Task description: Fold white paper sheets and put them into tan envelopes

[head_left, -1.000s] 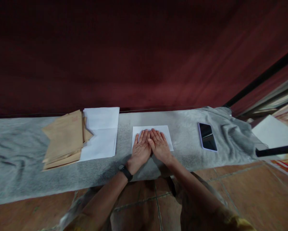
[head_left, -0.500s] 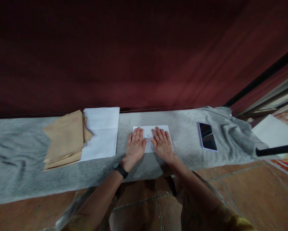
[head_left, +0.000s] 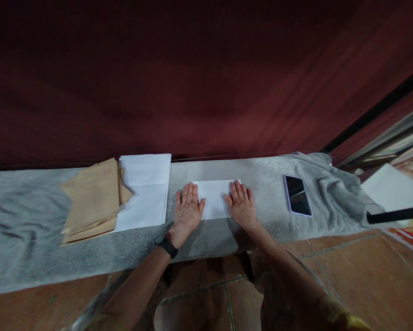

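Observation:
A white sheet of paper (head_left: pixel 214 198), seemingly folded, lies flat on the grey cloth (head_left: pixel 268 197) in front of me. My left hand (head_left: pixel 188 205), with a black watch (head_left: pixel 167 247) on the wrist, rests palm down over the paper's left edge. My right hand (head_left: pixel 241 202) lies palm down over its right edge. The fingers of both hands are stretched out, and neither hand grips anything. Left of my left hand is a stack of larger white sheets (head_left: pixel 146 193), partly covered by brown paper envelopes (head_left: pixel 94 195).
A phone in a lilac case (head_left: pixel 297 195) lies on the cloth to the right. Bunched cloth (head_left: pixel 344 197), a black bar (head_left: pixel 397 214) and a white sheet or board (head_left: pixel 394 188) are farther right. Dark red fabric (head_left: pixel 206 92) hangs behind the bench; tiled floor (head_left: pixel 206 299) shows below.
My hands have slid apart across the paper, the left one leftward and the right one rightward, from its middle to its side edges. More of the paper's middle now shows.

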Demonstrator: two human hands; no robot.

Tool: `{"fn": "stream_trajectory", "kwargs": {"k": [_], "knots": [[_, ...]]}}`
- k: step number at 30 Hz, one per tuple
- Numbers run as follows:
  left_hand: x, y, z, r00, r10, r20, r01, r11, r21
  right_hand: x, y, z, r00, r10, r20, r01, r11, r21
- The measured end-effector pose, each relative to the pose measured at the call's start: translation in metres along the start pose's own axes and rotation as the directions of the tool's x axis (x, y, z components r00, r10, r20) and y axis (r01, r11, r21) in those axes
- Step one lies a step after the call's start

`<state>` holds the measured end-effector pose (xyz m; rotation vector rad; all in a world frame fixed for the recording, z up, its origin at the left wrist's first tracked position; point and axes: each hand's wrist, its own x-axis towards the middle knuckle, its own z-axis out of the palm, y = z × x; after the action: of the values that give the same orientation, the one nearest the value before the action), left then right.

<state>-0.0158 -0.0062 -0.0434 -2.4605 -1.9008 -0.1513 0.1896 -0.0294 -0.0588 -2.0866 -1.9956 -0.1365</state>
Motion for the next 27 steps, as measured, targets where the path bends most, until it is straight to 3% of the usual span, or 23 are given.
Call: {"fn": "stream_trajectory", "kwargs": {"k": [6,11,15,20,27], "knots": [[-0.001,-0.001,-0.004,1.0,-0.029,-0.001,0.029,1.0,0.011,-0.002,0.011,-0.002,0.999,0.039,0.013,-0.039,0.999,0.008],[0.001,0.002,-0.007,0.995,-0.058,-0.076,0.056,0.998,-0.036,-0.003,0.014,-0.003,0.999,0.038,0.015,-0.039,0.999,0.02],[0.003,0.013,-0.006,0.994,0.051,-0.094,-0.061,0.993,-0.104,-0.003,0.013,-0.002,0.999,0.044,0.013,-0.044,0.999,0.027],[0.003,0.033,-0.005,0.962,0.273,-0.024,-0.273,0.949,-0.159,-0.003,0.012,-0.002,0.999,0.053,0.012,-0.053,0.999,0.011],[0.009,0.04,-0.001,0.96,0.281,-0.009,-0.279,0.95,-0.143,0.003,0.007,-0.011,0.995,0.091,0.037,-0.091,0.996,-0.004]]}}
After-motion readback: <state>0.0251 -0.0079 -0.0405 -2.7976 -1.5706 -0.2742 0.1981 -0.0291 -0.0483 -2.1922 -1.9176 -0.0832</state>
